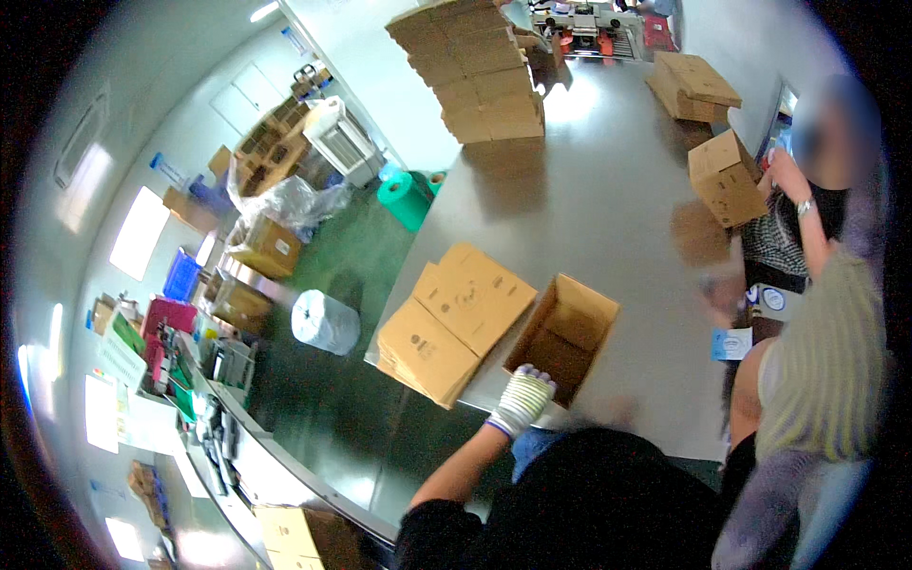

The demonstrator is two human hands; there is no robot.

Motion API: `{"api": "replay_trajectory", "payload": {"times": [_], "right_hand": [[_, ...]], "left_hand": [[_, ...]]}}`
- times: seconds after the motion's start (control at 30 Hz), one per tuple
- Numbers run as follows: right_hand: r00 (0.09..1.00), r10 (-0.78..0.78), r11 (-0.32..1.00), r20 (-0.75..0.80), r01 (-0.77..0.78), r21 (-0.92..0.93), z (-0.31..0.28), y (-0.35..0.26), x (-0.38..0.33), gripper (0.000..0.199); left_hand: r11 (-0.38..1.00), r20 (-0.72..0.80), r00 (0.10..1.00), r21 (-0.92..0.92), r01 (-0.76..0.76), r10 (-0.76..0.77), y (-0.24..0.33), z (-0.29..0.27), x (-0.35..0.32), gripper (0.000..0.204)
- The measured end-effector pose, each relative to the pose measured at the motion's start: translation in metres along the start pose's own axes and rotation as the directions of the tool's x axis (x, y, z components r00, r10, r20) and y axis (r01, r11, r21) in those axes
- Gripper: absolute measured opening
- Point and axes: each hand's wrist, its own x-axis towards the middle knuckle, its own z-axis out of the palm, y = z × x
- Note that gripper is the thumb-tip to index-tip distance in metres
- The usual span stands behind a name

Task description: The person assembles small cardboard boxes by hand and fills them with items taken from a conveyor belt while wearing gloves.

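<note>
My left hand [523,399], in a white and yellow-green striped glove, is at the near left corner of an open cardboard box [594,309]. Its fingers are curled over the rim. The box stands on the metal table with its open top facing up, and nothing shows inside. Left of it lies a stack of flattened cardboard boxes [465,309], partly fanned out. A skin-toned blur [725,296] at the table's right edge seems to be my right hand, smeared by motion; its fingers cannot be made out. Beside it is a blue and white card [731,344].
A tall stack of flat cardboard [484,85] stands on the metal table [608,180] at the far left. A co-worker [826,313] is at the right edge, by two cardboard boxes [727,176]. A white roll [325,323] and a green roll [404,201] stand on the floor.
</note>
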Motion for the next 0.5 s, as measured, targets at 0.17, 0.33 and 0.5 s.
{"api": "replay_trajectory", "payload": {"times": [0.17,0.33,0.5], "right_hand": [[0.992,0.07,0.997,0.106,-0.067,-0.025,-0.009,0.006,-0.008,0.061],[0.977,0.14,0.988,0.163,-0.127,-0.086,-0.031,0.003,-0.023,0.059],[0.957,0.198,0.978,0.213,-0.179,-0.107,-0.022,0.01,-0.026,0.056]], "left_hand": [[0.995,0.164,0.986,0.098,-0.006,-0.01,0.007,-0.007,0.005,0.011],[0.994,-0.036,0.999,0.102,-0.026,0.03,0.0,0.039,-0.018,0.012],[0.993,-0.109,0.992,-0.104,0.055,-0.066,0.025,-0.009,-0.023,0.007]]}}
